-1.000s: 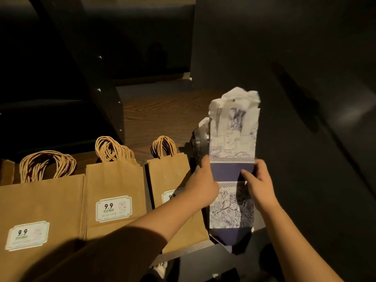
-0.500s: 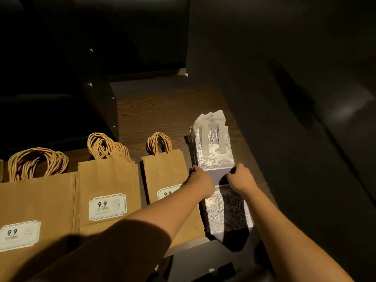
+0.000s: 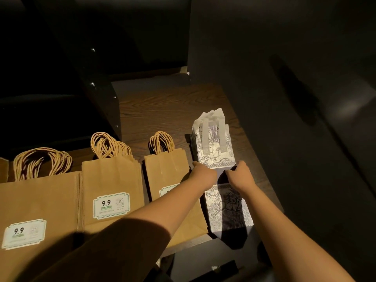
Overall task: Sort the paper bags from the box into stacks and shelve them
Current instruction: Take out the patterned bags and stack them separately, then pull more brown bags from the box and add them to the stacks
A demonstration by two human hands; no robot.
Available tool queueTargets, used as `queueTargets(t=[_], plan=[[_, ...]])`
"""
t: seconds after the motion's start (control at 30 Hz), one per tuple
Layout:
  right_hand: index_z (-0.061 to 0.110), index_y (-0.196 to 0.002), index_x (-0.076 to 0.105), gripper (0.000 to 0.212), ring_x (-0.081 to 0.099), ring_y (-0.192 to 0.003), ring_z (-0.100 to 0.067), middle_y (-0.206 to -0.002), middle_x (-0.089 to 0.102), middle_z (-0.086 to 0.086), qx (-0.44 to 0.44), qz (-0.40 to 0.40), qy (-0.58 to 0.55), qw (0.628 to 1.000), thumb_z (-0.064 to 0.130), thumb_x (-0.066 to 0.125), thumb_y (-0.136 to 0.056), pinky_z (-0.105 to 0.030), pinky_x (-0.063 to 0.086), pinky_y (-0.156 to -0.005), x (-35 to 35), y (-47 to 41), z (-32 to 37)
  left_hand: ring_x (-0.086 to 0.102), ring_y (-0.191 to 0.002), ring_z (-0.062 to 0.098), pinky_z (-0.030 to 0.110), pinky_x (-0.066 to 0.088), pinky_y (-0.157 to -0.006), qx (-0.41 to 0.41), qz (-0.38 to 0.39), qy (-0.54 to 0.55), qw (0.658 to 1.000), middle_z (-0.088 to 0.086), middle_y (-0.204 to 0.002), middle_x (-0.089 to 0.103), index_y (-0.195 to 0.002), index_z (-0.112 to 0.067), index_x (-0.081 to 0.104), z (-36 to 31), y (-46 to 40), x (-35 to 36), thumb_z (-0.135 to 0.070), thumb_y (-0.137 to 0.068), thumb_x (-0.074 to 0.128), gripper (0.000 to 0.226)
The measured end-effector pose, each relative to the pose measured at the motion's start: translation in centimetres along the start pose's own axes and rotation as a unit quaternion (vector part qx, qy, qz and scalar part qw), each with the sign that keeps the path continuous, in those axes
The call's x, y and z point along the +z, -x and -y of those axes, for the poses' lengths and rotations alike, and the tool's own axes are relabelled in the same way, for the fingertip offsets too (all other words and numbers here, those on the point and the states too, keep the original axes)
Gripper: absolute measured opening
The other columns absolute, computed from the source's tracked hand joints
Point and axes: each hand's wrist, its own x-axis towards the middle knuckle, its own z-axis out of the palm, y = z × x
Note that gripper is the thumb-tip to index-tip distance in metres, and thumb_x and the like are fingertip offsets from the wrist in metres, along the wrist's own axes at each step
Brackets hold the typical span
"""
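A stack of white and navy patterned paper bags (image 3: 215, 151) lies flat on the dark wooden shelf (image 3: 162, 106), at its right end. My left hand (image 3: 203, 174) grips the stack's left edge at the navy band. My right hand (image 3: 240, 176) holds the right edge at the same height. To the left lie three stacks of brown kraft bags with twisted handles: a small one (image 3: 166, 171), a middle one (image 3: 110, 180) and a large one (image 3: 38, 198). Each carries a "9.9" label.
A dark side panel (image 3: 284, 98) rises close to the right of the patterned stack. A black slanted post (image 3: 97, 84) with screws stands behind the brown bags. Bare shelf wood lies behind the stacks. The shelf's front edge (image 3: 183, 249) runs below my arms.
The patterned stack was held tilted up above the shelf; both hands lowered it until it lay flat. Since half a second ago it has barely shifted.
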Motion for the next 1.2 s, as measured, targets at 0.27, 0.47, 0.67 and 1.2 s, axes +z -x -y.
queueTargets(t=[0.27,0.47,0.67,1.2], plan=[[0.010,-0.123,0.057,0.032,0.057,-0.110,-0.022,-0.123,0.058,-0.006,-0.164,-0.059,0.007,0.985,0.016,0.057,-0.092,-0.028,0.042,-0.088,-0.5,4.2,4.3,0.056,-0.113,0.028,0.035,0.052,-0.084,0.115,0.008,-0.047,0.992,0.009,-0.147,0.042,-0.153,-0.016,0.018,-0.3,2.2,-3.8,-0.017,-0.095,0.049,0.066],[0.019,-0.093,0.064,0.009,0.059,-0.078,-0.014,-0.085,0.065,0.002,-0.241,-0.002,-0.036,0.970,0.014,0.057,-0.091,-0.027,0.046,-0.064,0.7,9.1,10.7,0.059,-0.100,0.015,0.032,0.052,-0.085,0.191,-0.028,-0.051,0.980,-0.001,-0.116,0.062,-0.126,-0.022,0.056,0.8,5.2,-11.0,-0.021,-0.094,0.050,0.033],[0.024,-0.088,0.066,0.013,0.060,-0.077,-0.014,-0.081,0.065,0.006,-0.306,0.043,-0.047,0.950,0.014,0.058,-0.090,-0.035,0.050,-0.072,4.3,14.0,18.2,0.058,-0.084,0.005,0.022,0.045,-0.068,0.224,-0.105,-0.005,0.969,-0.011,-0.091,0.065,-0.110,-0.028,0.062,5.0,9.0,-19.7,-0.023,-0.090,0.058,0.021],[0.032,-0.089,0.064,0.013,0.062,-0.076,-0.005,-0.082,0.065,0.010,-0.512,0.154,-0.012,0.845,0.021,0.058,-0.093,-0.036,0.056,-0.074,23.5,31.6,40.8,0.060,-0.082,0.004,0.024,0.048,-0.068,0.214,-0.306,0.067,0.925,-0.015,-0.090,0.063,-0.106,-0.032,0.063,23.1,20.4,-47.5,-0.026,-0.090,0.061,0.017]])
